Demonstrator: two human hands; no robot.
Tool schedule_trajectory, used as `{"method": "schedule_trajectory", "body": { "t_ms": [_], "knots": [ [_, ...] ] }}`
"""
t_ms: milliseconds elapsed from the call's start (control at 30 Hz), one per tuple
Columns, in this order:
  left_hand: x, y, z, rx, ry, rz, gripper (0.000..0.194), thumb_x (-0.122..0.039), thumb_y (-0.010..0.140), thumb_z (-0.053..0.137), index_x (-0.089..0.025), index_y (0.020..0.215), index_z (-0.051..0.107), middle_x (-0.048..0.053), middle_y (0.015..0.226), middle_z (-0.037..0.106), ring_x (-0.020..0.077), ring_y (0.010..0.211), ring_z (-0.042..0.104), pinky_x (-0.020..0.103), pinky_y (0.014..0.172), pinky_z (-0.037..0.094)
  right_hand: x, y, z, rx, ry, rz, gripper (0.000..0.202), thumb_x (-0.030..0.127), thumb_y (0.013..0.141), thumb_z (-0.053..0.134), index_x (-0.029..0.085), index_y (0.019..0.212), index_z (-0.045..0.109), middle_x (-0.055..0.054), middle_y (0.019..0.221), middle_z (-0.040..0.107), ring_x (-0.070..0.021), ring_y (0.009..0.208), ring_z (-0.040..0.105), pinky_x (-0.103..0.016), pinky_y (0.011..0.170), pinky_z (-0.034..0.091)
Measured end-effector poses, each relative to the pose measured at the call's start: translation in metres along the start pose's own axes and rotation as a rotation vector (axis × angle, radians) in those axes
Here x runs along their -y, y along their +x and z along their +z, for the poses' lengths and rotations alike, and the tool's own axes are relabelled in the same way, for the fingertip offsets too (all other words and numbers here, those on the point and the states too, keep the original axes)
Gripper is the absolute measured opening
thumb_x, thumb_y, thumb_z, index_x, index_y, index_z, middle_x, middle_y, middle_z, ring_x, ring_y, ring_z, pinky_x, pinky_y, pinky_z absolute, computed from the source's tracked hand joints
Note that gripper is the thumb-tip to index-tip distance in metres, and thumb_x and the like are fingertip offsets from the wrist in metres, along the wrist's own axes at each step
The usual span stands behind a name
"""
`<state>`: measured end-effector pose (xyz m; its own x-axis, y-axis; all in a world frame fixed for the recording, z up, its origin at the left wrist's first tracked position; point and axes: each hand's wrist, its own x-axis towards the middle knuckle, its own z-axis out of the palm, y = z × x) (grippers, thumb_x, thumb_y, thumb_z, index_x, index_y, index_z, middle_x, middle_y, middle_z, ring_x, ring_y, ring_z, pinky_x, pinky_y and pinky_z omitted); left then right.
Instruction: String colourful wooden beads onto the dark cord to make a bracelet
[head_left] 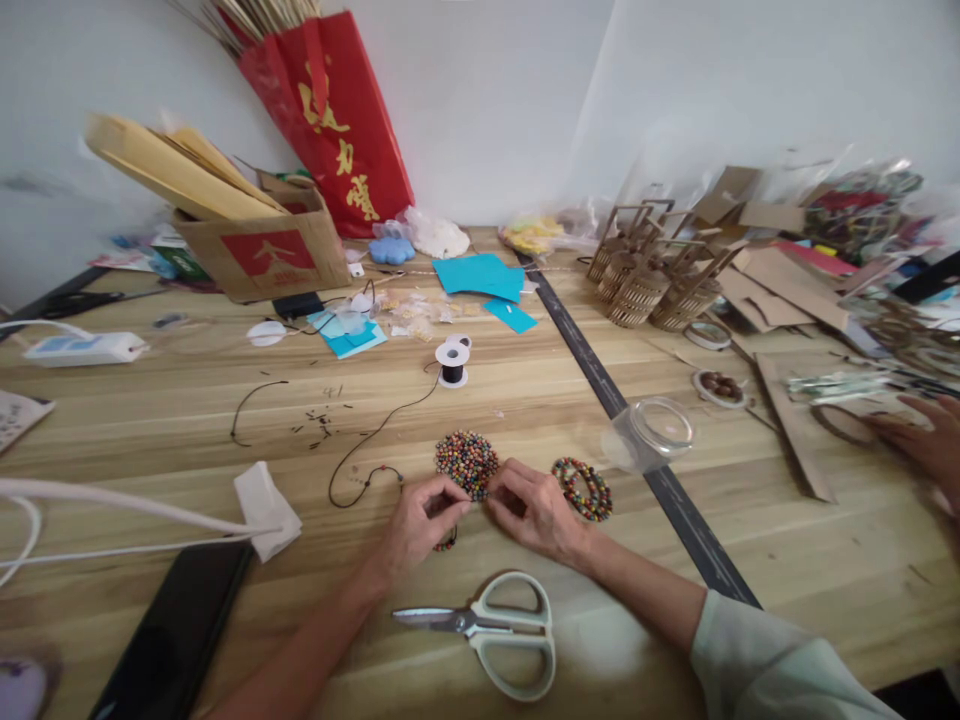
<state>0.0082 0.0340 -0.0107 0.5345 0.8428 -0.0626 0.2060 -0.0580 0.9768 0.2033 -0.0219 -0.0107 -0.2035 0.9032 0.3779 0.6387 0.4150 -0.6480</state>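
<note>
One black cord (367,439), being led from one spool (452,372) at twelve o'clock, is being pinched by the left hand (424,515); beside one bead pile (463,460), the right hand (531,502) is being held narrow, its content being hidden.

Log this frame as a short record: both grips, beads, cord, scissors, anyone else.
left grip: thumb and finger pinched at the bead pile's near edge; held item too small to identify
right grip: fingers bent beside the pile; hold unclear
bead pile: loose, multicoloured, on the table
beaded coil: lies right of the right grip
cord: black, curves from the spool toward the left grip
scissors: on the table, nearer the camera than both grips, blades pointing left
other person: hand at the right edge
</note>
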Motion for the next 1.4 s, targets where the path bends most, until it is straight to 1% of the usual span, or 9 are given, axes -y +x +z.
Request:
{"method": "schedule_trajectory", "body": {
  "t_ms": [133,333,533,967,1067,1133,1267,1400],
  "knots": [
    [0.0001,0.0,0.0,0.006,0.015,-0.008,0.014,-0.028,0.073,0.064,-0.014,0.068,0.064,0.0,0.061,0.057,0.0117,0.057,0.048,0.022,0.054,0.039,-0.0012,-0.0007,0.0018,0.05,-0.121,-0.05,0.008,0.014,0.086,0.053,0.019,0.085,0.06,-0.004,0.08,0.061,-0.0145,0.068,0.057,-0.023,0.059,0.04],
    [-0.0004,-0.0001,0.0011,0.003,0.011,0.002,0.014,-0.028,0.073,0.063,-0.014,0.068,0.064,0.0,0.063,0.058,0.0121,0.059,0.05,0.022,0.057,0.04,-0.0035,-0.0014,0.0027,0.093,-0.194,-0.09,0.009,0.015,0.091,0.053,0.019,0.089,0.06,-0.004,0.084,0.063,-0.0154,0.075,0.06,-0.023,0.063,0.042],
    [-0.0029,-0.0005,0.0008,0.011,0.026,0.018,0.015,-0.027,0.075,0.063,-0.015,0.067,0.063,0.0,0.062,0.058,0.0119,0.059,0.049,0.022,0.056,0.04,-0.0034,-0.0012,0.0025,0.101,-0.22,-0.109,0.011,0.017,0.094,0.051,0.019,0.089,0.061,-0.004,0.083,0.063,-0.0155,0.074,0.06,-0.023,0.062,0.042],
    [-0.0041,-0.0002,0.0012,0.024,0.018,-0.009,0.015,-0.028,0.074,0.063,-0.014,0.068,0.063,0.0,0.062,0.057,0.0122,0.059,0.048,0.022,0.056,0.039,-0.0059,-0.0021,0.0041,0.105,-0.254,-0.134,0.016,0.02,0.098,0.046,0.019,0.09,0.06,-0.005,0.082,0.062,-0.0151,0.073,0.059,-0.023,0.061,0.043],
    [-0.0027,-0.0005,0.0014,0.021,-0.001,-0.006,0.014,-0.027,0.073,0.064,-0.014,0.068,0.063,0.0,0.062,0.058,0.0121,0.059,0.05,0.022,0.057,0.04,-0.0055,-0.0026,0.003,0.092,-0.206,-0.138,0.016,0.021,0.099,0.044,0.019,0.094,0.059,-0.006,0.088,0.062,-0.0148,0.075,0.06,-0.022,0.062,0.046],
    [-0.0025,-0.0008,0.0013,0.021,-0.01,-0.005,0.014,-0.027,0.073,0.064,-0.014,0.068,0.064,0.0,0.063,0.059,0.0121,0.06,0.051,0.022,0.057,0.041,-0.0049,-0.0029,0.0023,0.075,-0.131,-0.149,0.014,0.021,0.1,0.044,0.019,0.097,0.057,-0.007,0.09,0.063,-0.0153,0.077,0.061,-0.023,0.065,0.048],
    [-0.0037,-0.0016,0.0005,0.059,0.005,-0.011,0.014,-0.027,0.075,0.064,-0.014,0.069,0.065,0.0,0.063,0.06,0.0121,0.06,0.052,0.022,0.058,0.041,-0.0037,-0.0031,0.0021,0.049,0.038,-0.184,0.011,0.02,0.099,0.045,0.019,0.098,0.055,-0.007,0.087,0.064,-0.0161,0.078,0.061,-0.026,0.068,0.05],
    [-0.0011,-0.0021,0.0007,0.071,0.035,0.033,0.013,-0.026,0.077,0.063,-0.014,0.072,0.066,0.001,0.066,0.063,0.0132,0.062,0.055,0.023,0.06,0.043,-0.0035,-0.0025,0.0023,0.03,0.143,-0.188,0.009,0.023,0.098,0.049,0.018,0.096,0.056,-0.007,0.083,0.065,-0.0156,0.076,0.061,-0.025,0.067,0.051]
  ]
}}
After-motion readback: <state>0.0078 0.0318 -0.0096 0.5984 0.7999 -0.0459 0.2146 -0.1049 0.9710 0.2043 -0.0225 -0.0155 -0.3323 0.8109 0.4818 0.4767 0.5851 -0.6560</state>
